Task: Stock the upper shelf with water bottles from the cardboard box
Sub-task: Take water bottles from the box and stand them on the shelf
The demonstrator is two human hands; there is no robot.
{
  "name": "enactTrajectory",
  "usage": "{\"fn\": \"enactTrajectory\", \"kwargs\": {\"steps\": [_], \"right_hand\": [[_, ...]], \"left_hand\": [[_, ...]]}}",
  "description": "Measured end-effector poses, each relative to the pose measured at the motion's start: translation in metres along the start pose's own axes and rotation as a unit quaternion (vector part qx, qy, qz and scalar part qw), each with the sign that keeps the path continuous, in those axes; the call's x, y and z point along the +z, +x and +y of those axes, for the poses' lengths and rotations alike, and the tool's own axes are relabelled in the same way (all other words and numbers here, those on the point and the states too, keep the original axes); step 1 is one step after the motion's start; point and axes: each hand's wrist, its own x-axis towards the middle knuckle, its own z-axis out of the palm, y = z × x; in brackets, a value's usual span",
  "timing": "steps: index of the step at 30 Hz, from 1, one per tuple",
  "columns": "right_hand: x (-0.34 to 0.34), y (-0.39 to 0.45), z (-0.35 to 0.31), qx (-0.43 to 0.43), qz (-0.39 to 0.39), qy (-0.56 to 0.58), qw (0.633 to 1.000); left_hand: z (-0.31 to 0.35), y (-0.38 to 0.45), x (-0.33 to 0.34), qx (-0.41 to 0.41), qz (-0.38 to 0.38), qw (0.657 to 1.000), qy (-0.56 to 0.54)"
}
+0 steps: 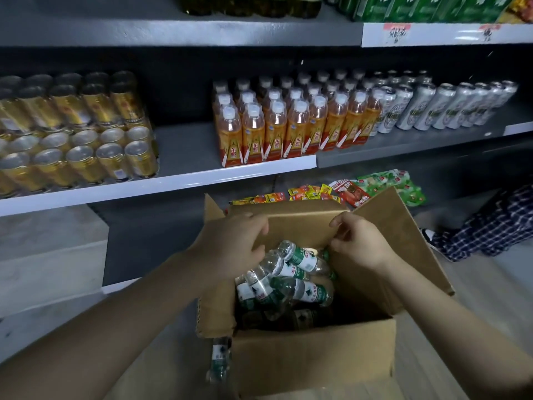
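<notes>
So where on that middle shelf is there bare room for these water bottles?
A bare grey patch of the shelf lies between the gold cans and the orange bottles. Right of that it is crowded: orange bottles run straight into the silver cans. Both hands, left hand and right hand, are at the cardboard box.

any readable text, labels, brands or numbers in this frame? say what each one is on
"东鹏": front label of the orange drink bottles on the middle shelf.
Red handwriting on the price strip: not legible.
Water bottles in the cardboard box: green-and-white labels, print too blurred.
Silver cans, gold cans, snack packets: print too small.
</notes>
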Motion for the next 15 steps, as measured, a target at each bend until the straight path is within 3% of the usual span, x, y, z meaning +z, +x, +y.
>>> {"fn": "enactTrajectory", "kwargs": {"steps": [15], "right_hand": [[0.073,0.017,0.056,0.03,-0.043,-0.059,0.997]], "left_hand": [[-0.023,0.032,0.058,0.047,-0.035,0.997,0.059]]}}
